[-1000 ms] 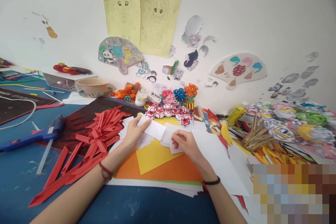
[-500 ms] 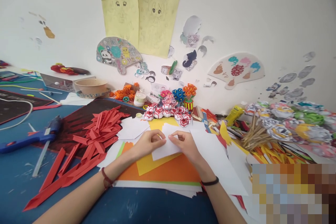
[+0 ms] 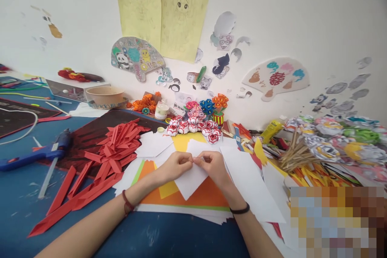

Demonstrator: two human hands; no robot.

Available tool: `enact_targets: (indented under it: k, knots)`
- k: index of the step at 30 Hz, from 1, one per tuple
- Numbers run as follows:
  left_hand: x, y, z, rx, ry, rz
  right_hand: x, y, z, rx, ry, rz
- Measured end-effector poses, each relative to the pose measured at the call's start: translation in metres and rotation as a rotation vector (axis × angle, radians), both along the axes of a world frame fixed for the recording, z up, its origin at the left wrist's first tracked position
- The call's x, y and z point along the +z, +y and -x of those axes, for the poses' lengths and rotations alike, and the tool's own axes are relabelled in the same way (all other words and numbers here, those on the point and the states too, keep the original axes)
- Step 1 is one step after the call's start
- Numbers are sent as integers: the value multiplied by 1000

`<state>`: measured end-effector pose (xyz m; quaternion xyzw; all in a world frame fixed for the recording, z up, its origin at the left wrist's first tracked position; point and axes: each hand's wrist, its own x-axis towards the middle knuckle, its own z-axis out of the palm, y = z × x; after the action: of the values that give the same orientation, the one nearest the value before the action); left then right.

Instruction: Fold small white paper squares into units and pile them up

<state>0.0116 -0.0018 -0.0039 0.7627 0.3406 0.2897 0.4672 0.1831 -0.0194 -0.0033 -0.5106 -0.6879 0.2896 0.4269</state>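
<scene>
The blue worktop (image 3: 145, 234) is set against a white wall (image 3: 272, 16), on which two yellow drawings (image 3: 186, 16) and two decorated fans (image 3: 136, 58) are mounted among small cut-outs. At the left, a blue glue gun (image 3: 51, 151) is laid beside a heap of folded red strips (image 3: 113, 145), with a round bowl (image 3: 106, 94) placed farther back. Red-and-white paper flowers (image 3: 193, 127) are lined up near the wall, and a bundle of thin sticks (image 3: 294, 153) is seen at the right. In the middle, an orange sheet (image 3: 211, 193) is partly covered by a yellow sheet (image 3: 167, 190).

Above these, a white square of paper (image 3: 190, 183) is pinched by the left hand (image 3: 173, 165) and the right hand (image 3: 214, 165), whose fingers (image 3: 186, 158) are brought together almost tip to tip. One corner is pointed toward the wearer, below the fingers; the gripped edge is mostly hidden by them.
</scene>
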Motion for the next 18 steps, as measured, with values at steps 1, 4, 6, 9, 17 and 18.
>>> enact_targets:
  k: [1,4,6,9,17,18]
  knots:
    - [0,1,0,-10,-5,10,1,0,0,-19,-5,-3]
    - [-1,2,1,-46,-22,28,4,1,-7,-84,15,-1]
    - [-2,3,4,-77,-24,56,4,5,-18,-152,59,-9]
    - [-2,3,10,-76,2,44,4,12,-38,-313,127,-81]
    - [3,4,10,245,-51,-93,-1,14,-32,-239,117,-57]
    - [2,3,9,216,-43,-95,-1,13,-27,-202,121,-39]
